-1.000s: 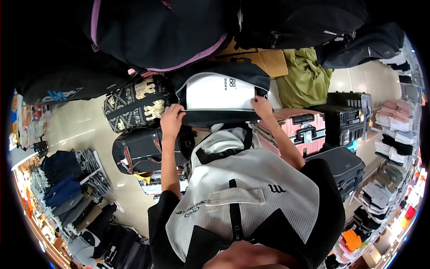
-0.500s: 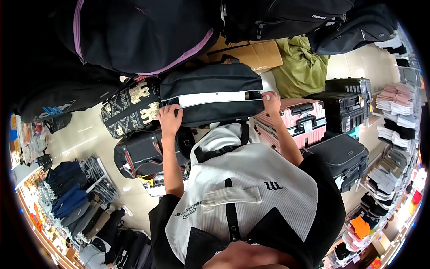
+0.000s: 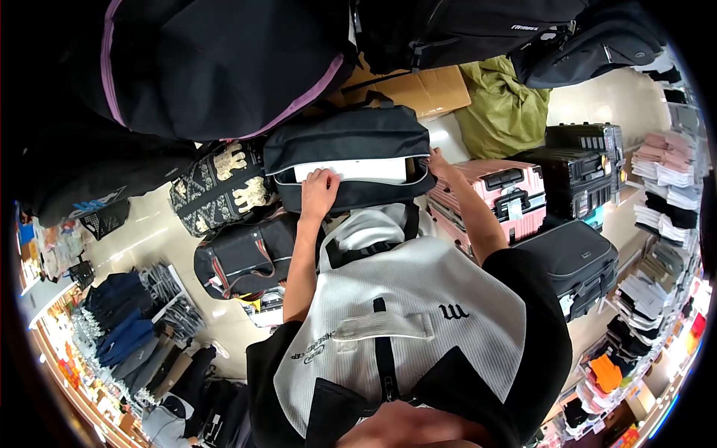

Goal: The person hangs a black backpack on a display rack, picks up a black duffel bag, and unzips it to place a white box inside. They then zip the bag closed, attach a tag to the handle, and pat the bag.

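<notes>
A black travel bag (image 3: 351, 142) lies crosswise before me, its zipped top gaping. White stuffing or a white sheet (image 3: 370, 171) shows through the opening. My left hand (image 3: 320, 191) has its fingers curled over the front edge of the opening, closed on the rim, touching or close to the white material. At the bag's right end, my right hand (image 3: 441, 163) is closed round the corner; its fingertips are partly hidden by the bag.
An elephant-print bag (image 3: 224, 187) and a black duffel (image 3: 243, 257) lie to the left. Pink (image 3: 508, 194) and black suitcases (image 3: 575, 172) stand right, beside a green cloth bundle (image 3: 500, 112). A cardboard box (image 3: 426, 89) is behind; dark bags (image 3: 216, 67) hang above.
My left hand has moved right along the front edge from the bag's left corner. The opening gapes wider. My right hand has shifted slightly left and up at the right end.
</notes>
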### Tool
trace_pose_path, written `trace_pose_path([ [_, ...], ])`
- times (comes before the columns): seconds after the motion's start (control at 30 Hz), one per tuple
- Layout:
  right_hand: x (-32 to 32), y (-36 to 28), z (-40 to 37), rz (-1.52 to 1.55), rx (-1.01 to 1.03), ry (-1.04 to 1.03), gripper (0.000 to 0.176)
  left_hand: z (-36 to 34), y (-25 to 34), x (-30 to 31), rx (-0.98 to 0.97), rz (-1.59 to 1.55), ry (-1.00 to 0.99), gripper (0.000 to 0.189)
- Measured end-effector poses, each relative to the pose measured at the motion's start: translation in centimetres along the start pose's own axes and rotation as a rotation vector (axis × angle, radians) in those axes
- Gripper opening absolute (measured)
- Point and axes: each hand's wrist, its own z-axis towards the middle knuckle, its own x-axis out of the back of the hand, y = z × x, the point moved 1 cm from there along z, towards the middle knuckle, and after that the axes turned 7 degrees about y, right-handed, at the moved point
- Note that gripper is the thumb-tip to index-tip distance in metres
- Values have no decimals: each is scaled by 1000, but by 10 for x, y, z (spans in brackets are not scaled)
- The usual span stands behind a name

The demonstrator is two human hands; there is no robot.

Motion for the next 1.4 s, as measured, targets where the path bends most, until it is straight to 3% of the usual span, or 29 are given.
trace_pose_path([
  [0.03,-26,36,19,-51,79,-19,60,1,5,1,8,-4,2,14],
  [0.13,-6,12,13,16,-44,-59,56,2,16,-1,17,-12,-3,13],
  [0.23,3,1,12,-148,-273,-273,51,2,26,-9,-6,-67,-7,11],
  [0.33,-5,25,11,-351,235,-201,42,4,48,-12,-54,-138,-9,10],
  [0.37,5,9,-4,-230,225,0,26,5,54,-15,-76,-155,-28,9],
  [0.47,-22,50,2,-287,468,115,25,10,74,-28,-128,-273,-38,9],
  [0.5,2,25,-8,-128,448,144,24,13,85,-27,-143,-313,-60,9],
  [0.6,60,-25,-30,277,-6,70,23,25,101,-38,-194,-412,-186,10],
  [0.7,105,-53,-52,365,-191,-14,21,38,120,-41,-263,-457,-220,11],
  [0.97,126,-107,-69,-24,95,161,22,62,158,-60,-385,-349,-352,18],
  [1.2,111,-136,-80,-111,-11,254,24,59,159,-88,-462,-246,-273,27],
  [1.4,111,-124,-97,125,-134,399,25,57,172,-85,-486,-172,-306,31],
])
